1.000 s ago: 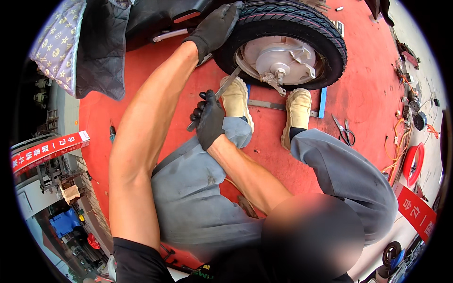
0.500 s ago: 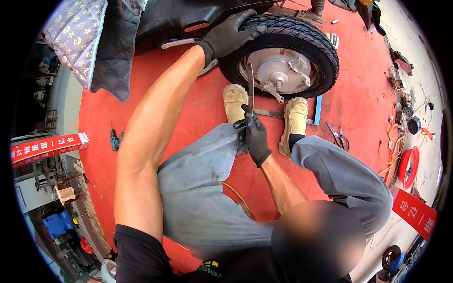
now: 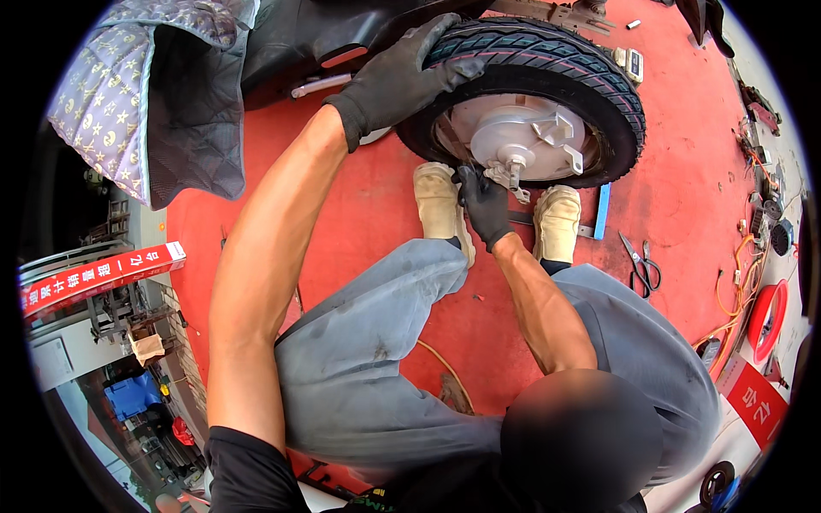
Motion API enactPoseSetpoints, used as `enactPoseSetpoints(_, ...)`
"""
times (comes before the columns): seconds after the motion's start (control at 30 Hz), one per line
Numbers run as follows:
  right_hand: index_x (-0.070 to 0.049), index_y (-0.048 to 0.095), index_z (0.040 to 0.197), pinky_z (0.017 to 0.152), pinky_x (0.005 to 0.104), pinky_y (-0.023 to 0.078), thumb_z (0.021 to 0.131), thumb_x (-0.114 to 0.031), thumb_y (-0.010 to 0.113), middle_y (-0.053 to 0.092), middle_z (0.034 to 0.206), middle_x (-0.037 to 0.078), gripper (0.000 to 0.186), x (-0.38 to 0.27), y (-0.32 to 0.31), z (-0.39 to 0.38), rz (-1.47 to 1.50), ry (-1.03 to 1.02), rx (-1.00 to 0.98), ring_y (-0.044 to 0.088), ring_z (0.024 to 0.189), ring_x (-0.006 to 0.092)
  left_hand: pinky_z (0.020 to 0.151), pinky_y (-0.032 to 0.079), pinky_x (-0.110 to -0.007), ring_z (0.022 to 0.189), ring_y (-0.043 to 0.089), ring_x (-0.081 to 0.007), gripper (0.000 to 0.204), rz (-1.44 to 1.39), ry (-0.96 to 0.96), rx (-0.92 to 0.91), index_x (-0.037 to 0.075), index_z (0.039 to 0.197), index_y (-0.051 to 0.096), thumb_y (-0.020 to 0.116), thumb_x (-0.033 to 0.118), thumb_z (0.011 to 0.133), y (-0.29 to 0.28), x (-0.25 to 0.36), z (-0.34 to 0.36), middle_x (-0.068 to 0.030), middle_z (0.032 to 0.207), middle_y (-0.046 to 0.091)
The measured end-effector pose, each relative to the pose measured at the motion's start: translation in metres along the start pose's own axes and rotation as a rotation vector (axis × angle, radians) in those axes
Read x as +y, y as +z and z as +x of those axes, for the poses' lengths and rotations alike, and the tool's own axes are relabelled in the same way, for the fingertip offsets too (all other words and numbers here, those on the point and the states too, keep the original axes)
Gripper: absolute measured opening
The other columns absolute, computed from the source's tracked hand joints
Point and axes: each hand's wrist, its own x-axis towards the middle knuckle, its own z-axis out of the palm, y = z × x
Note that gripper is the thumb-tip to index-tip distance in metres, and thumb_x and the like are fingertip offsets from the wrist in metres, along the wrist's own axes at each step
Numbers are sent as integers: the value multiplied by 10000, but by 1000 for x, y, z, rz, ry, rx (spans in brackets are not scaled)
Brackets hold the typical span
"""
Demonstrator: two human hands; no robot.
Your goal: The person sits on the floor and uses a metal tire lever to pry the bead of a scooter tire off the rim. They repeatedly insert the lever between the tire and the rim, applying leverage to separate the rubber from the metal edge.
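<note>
A scooter wheel with a black treaded tyre point(image 3: 547, 64) and a silver hub point(image 3: 513, 141) is in front of me, beside the scooter's dark body point(image 3: 295, 51). My left hand point(image 3: 393, 85), in a dark glove, grips the tyre's upper left part, fingers over the tread and sidewall. My right hand point(image 3: 485, 205), also gloved, is closed at the wheel's lower left, close to the hub's axle end. It holds a flat metal tyre lever, which is hard to make out against the rim. My shoes stand just below the wheel.
Scissors point(image 3: 641, 269) and a blue-ended metal bar point(image 3: 603, 214) lie on the red mat point(image 3: 676, 171). A small white box point(image 3: 633, 64) stands behind the wheel. Cables and a red ring point(image 3: 768, 321) are at the right. A quilted cover point(image 3: 103, 111) hangs at the upper left.
My right hand has moved up and forward with the tyre lever, from between my knees to the wheel's lower left. My left hand stays on the tyre. The view has shifted slightly.
</note>
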Motion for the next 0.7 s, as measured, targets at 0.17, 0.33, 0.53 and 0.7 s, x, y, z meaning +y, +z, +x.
enactPoseSetpoints(0.17,-64,677,965,497,257,339,1055,-328,577,501,610,-39,296,-47,35,-31,357,152,36,445,526,79,1167,390,-361,1408,487,-263,833,19,13,-7,5,1592,324,670,465,990,-4,-1,0,-211,1554,461)
enactPoseSetpoints(0.33,-132,575,952,412,240,222,1044,-322,584,325,601,-80,211,-122,45,-50,985,610,-64,280,467,51,1157,402,-374,1404,497,-291,818,119,57,21,25,1586,343,682,453,977,-5,5,4,-228,1529,485)
enactPoseSetpoints(0.53,-183,507,882,418,259,209,1028,-340,598,291,604,-72,233,-147,94,-48,1236,721,75,244,455,82,1167,394,-376,1424,478,-275,799,156,99,41,29,1586,349,707,336,942,-5,-8,14,-201,1545,481)
enactPoseSetpoints(0.7,-194,484,856,422,276,217,1037,-375,573,273,595,-66,271,-148,127,-39,1374,722,42,239,462,98,1138,430,-422,1378,527,-365,883,198,142,104,-4,1542,397,660,591,944,-5,-6,16,-268,1472,531)
